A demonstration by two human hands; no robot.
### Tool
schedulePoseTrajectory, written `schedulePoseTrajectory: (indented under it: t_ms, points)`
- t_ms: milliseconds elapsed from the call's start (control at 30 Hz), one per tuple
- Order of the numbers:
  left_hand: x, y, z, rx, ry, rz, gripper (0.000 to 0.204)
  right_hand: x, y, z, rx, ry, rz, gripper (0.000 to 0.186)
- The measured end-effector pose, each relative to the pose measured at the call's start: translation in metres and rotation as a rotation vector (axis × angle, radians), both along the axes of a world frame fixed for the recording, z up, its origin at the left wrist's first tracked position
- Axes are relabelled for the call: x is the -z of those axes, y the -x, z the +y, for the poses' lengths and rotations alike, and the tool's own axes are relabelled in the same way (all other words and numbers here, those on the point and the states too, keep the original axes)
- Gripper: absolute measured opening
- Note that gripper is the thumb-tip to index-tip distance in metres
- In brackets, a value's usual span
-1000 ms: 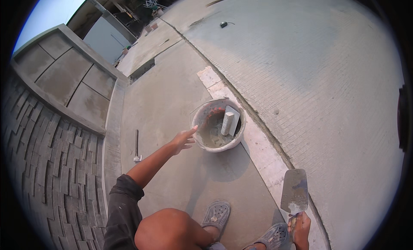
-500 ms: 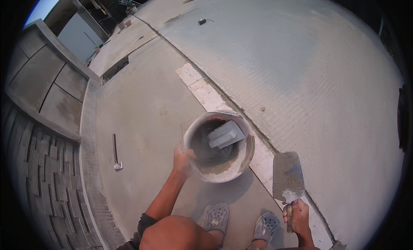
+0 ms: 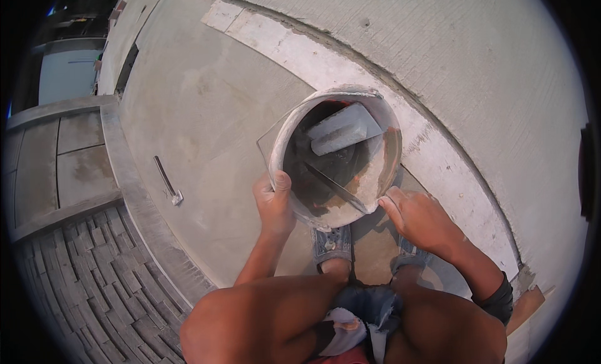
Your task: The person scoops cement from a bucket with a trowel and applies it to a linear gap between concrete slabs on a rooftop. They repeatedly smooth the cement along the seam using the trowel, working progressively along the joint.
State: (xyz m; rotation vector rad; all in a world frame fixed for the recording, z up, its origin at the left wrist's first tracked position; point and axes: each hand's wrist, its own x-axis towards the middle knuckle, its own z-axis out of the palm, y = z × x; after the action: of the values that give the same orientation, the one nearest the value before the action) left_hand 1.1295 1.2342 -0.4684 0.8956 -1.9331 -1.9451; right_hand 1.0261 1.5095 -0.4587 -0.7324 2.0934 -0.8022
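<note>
A whitish, mortar-smeared bucket (image 3: 380,167) is held tilted in front of me, its mouth facing up toward me. My left hand (image 3: 275,206) grips its left rim with the thumb on top. Inside, a grey block-shaped plastering float (image 3: 343,130) leans toward the far wall above wet, murky contents. A trowel (image 3: 338,187) reaches into the bucket, its blade seen nearly edge-on. My right hand (image 3: 421,217) is closed around the trowel's handle at the right near rim, the fingers hiding most of it. The wire bail (image 3: 261,146) hangs out on the left.
A hammer-like tool (image 3: 164,176) lies on the concrete floor (image 3: 206,107) at left. Beyond the bucket runs a strip of white tiles (image 3: 300,48) beside a groove. A stacked-stone wall (image 3: 94,282) stands lower left. My sandals (image 3: 330,242) are under the bucket.
The trowel has gone from the right of the bucket into it, with my right hand now at its rim. The view has tipped further down; my left hand still holds the bucket.
</note>
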Motion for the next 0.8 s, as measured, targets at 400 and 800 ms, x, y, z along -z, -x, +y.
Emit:
schedulePoseTrajectory:
  t_ms: [400,800]
  points:
    - [0.043,-0.043,-0.010,-0.038,0.265,-0.091,0.070,0.028,-0.002,-0.046,0.077,0.135,-0.137,0.041]
    - [0.045,-0.056,0.006,-0.026,0.206,-0.079,0.090,0.030,-0.018,-0.050,-0.147,0.035,-0.146,0.036]
